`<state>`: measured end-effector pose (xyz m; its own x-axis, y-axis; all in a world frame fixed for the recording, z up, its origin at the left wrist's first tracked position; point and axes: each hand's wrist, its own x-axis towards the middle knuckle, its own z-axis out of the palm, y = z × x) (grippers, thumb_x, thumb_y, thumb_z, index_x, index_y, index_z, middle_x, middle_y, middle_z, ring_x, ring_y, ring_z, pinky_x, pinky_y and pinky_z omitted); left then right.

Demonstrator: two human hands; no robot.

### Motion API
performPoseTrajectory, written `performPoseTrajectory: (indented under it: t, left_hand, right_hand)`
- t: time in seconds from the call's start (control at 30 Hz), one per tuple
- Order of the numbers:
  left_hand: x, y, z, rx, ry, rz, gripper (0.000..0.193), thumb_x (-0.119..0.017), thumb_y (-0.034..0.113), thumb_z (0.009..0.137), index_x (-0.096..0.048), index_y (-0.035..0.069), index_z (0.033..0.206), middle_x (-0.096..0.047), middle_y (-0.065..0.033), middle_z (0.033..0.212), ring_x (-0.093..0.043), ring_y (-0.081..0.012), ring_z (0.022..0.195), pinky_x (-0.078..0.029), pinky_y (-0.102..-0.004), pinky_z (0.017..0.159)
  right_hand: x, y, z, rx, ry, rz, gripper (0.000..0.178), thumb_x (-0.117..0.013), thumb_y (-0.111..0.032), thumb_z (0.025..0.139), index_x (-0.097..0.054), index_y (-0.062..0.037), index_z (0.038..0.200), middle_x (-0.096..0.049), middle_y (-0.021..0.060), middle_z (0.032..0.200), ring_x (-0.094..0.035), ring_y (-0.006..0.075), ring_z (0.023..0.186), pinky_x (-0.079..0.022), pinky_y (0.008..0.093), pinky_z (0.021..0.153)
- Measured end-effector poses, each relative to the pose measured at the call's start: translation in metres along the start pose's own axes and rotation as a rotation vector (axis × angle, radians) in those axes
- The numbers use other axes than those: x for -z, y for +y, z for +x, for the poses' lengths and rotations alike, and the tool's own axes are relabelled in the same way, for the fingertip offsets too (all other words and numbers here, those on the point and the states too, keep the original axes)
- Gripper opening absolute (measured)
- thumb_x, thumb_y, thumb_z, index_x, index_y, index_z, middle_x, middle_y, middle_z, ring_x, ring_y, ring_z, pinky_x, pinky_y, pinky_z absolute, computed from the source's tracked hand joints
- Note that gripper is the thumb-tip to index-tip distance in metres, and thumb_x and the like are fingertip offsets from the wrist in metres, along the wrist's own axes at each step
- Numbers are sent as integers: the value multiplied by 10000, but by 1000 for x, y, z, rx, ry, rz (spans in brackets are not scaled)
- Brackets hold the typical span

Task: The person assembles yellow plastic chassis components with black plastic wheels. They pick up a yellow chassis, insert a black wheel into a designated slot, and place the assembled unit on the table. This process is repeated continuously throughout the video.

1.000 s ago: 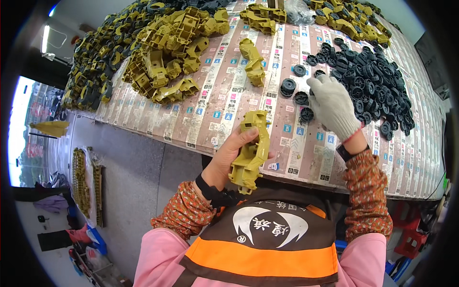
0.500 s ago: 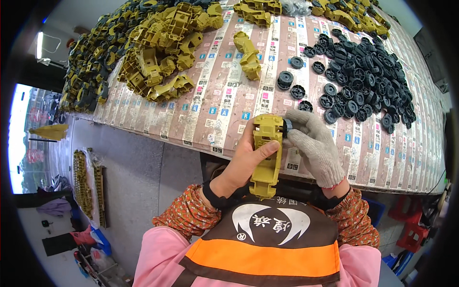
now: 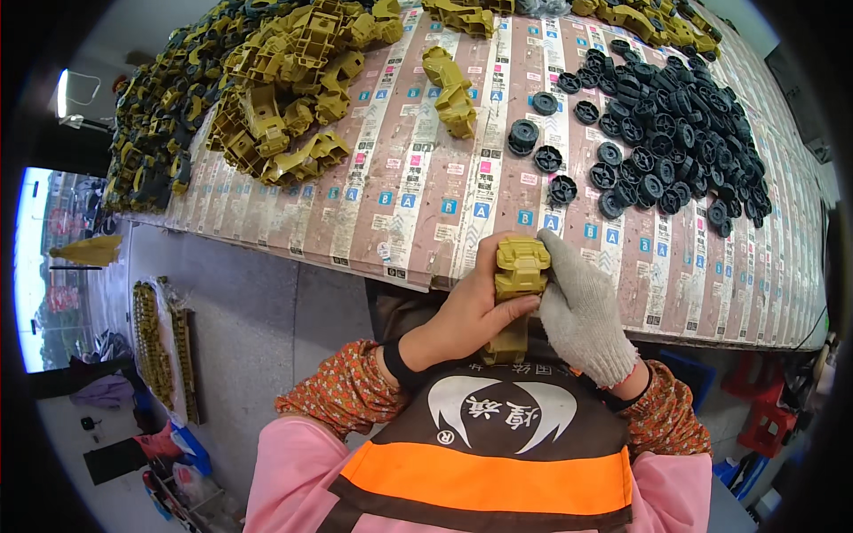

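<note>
A yellow plastic toy car body (image 3: 522, 266) is held upright just off the table's near edge, in front of my apron. My bare left hand (image 3: 466, 313) is closed around its left side, the thumb lying across it. On the opposite side, my right hand (image 3: 584, 313) in a white knitted glove presses palm and fingers against the body. Any wheel under the glove is hidden. Beyond my hands, several loose black wheels (image 3: 548, 159) lie near a large heap of black wheels (image 3: 666, 133). A single yellow car body (image 3: 450, 96) rests left of them.
The table (image 3: 418, 235) has a printed paper covering. On its left are a pile of yellow bodies (image 3: 267, 115) and a heap of bodies with black wheels (image 3: 160, 133). More yellow parts (image 3: 653, 22) sit at the far edge. Red stools (image 3: 766, 426) stand below right.
The car body has turned in my left hand and come slightly nearer. My gloved hand has gone from fingering a black wheel at its side to pressing flat along that side.
</note>
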<state>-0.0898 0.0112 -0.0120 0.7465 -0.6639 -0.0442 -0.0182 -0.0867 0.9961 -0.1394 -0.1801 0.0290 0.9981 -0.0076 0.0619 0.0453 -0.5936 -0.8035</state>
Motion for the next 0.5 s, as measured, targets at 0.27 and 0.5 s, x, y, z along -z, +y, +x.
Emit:
performPoseTrajectory:
  t: [0.27, 0.5]
  left_hand:
    - [11, 1, 6, 21, 27, -83, 752, -776, 217, 996, -291, 104, 1560, -602, -134, 1368, -643, -266, 1245, -507, -398, 1073]
    - [28, 5, 13, 221, 297, -609, 530, -734, 231, 1045, -439, 123, 1472, -624, -16, 1221, -645, -117, 1073, -594, -311, 886]
  right_hand:
    - [15, -6, 27, -91, -105, 89, 361, -591, -68, 882, -672, -27, 1232, -723, 286, 1000, -712, 482, 931, -557, 559, 833]
    - [42, 31, 101, -17, 95, -606, 242, -691, -249, 938, -703, -7, 945, -707, 236, 940, -712, 409, 937, -572, 500, 820]
